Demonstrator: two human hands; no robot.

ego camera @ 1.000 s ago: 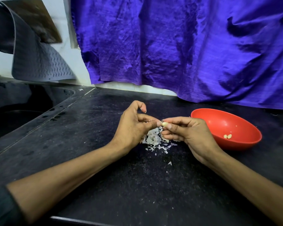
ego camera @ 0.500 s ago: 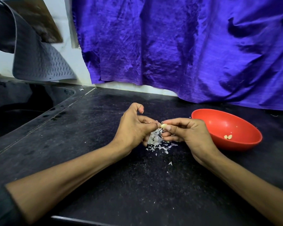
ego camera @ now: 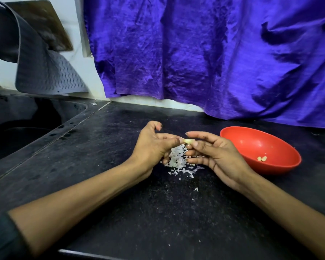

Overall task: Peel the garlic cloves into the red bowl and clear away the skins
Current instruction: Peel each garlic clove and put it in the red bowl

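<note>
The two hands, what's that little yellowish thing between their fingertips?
In the head view, a garlic clove sits between the left hand and the right hand, pinched at their fingertips, above the pile of skins.

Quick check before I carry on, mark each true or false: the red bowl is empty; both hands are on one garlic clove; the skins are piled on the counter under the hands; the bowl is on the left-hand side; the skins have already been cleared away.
1. The red bowl is empty. False: a few peeled cloves lie in it.
2. Both hands are on one garlic clove. True: left hand and right hand pinch it between their fingertips.
3. The skins are piled on the counter under the hands. True.
4. The bowl is on the left-hand side. False: it sits beyond the right hand.
5. The skins are already cleared. False: the pile is on the counter.
</note>
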